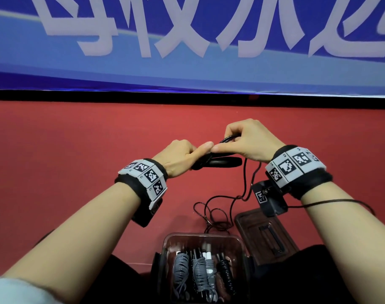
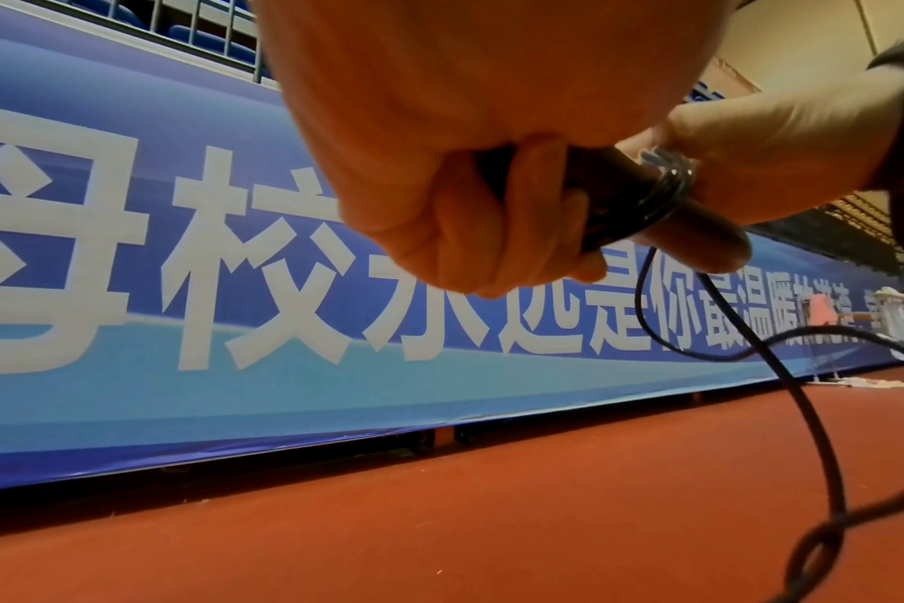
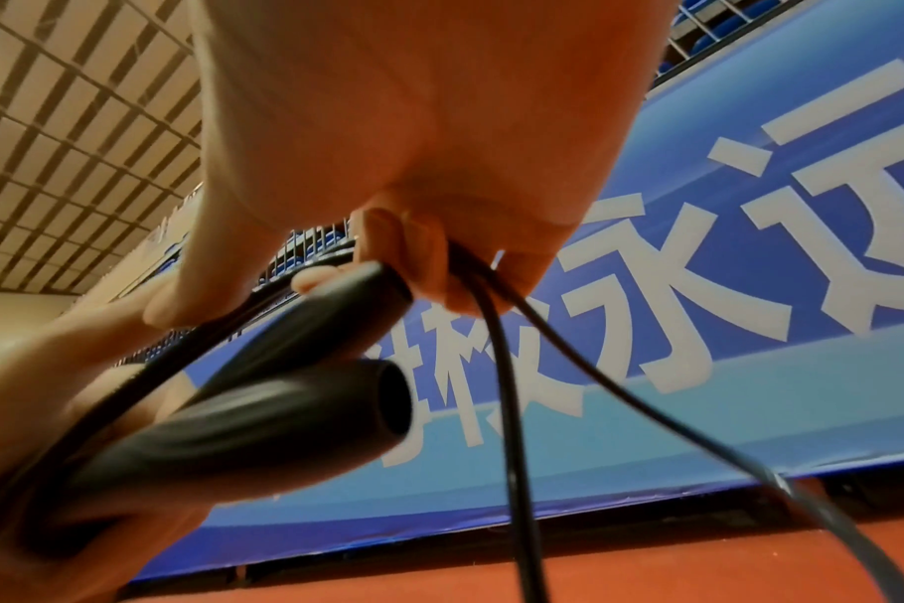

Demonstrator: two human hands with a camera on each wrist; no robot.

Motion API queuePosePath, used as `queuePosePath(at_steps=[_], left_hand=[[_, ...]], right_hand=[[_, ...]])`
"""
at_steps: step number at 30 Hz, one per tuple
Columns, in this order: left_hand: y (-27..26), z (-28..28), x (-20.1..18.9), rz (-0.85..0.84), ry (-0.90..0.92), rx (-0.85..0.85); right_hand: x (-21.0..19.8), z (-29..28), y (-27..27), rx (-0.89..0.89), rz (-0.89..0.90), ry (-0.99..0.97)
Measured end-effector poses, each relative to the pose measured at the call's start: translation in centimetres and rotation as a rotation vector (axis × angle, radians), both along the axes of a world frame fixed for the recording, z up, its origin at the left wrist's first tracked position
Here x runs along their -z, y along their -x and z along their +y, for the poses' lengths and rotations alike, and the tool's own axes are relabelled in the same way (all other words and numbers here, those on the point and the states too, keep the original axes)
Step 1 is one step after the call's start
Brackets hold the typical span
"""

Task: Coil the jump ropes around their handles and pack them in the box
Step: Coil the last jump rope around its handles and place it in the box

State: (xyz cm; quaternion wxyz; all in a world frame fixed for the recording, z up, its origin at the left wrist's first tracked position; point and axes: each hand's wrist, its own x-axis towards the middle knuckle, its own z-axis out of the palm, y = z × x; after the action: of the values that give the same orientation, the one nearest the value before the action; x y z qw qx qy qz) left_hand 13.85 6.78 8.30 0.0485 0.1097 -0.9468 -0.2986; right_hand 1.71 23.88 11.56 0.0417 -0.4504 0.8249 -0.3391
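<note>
left hand (image 1: 182, 156) grasps black handles (image 1: 222, 161) | right hand (image 1: 251, 141) pinches rope (image 1: 245, 183) | box (image 1: 165, 249) near lid (image 1: 244, 224), red floor (image 1: 77, 150) beyond

My head cam looked down and fwd over both wrists; wrist cams sat v. close under each palm, all three sharing the blue banner (image 1: 187, 40).

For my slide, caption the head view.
Left hand grips black handles while right hand winds rope; coiled ropes fill the box.
</note>
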Motion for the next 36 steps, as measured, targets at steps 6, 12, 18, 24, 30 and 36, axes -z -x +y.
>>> queuePosePath(at_steps=[6,12,18,24,30,36], left_hand=[[-0.6,1.8,-0.5,-0.046,0.195,0.155],[-0.6,1.6,-1.8,0.257,0.006,0.159],[0.2,1.8,-2.4,0.431,-0.405,-0.029],[1.1,1.0,-2.6,0.519,-0.507,-0.196],[1.9,-2.8,-1.1,0.422,-0.543,-0.483],[1.6,-4.7,-0.1,0.219,-0.475,-0.572]], right_hand=[[0.4,0.7,0.8,-0.101,-0.189,-0.095],[1.7,0.8,1.3,-0.089,-0.663,0.267],[3.2,-1.9,-1.1,0.0,-0.649,0.177],[3.8,-3.4,-2.2,0.005,-0.677,0.246],[3.5,-2.6,-3.0,-0.089,-0.342,0.035],[2.1,-1.8,-2.8,-0.087,-0.051,-0.014]])
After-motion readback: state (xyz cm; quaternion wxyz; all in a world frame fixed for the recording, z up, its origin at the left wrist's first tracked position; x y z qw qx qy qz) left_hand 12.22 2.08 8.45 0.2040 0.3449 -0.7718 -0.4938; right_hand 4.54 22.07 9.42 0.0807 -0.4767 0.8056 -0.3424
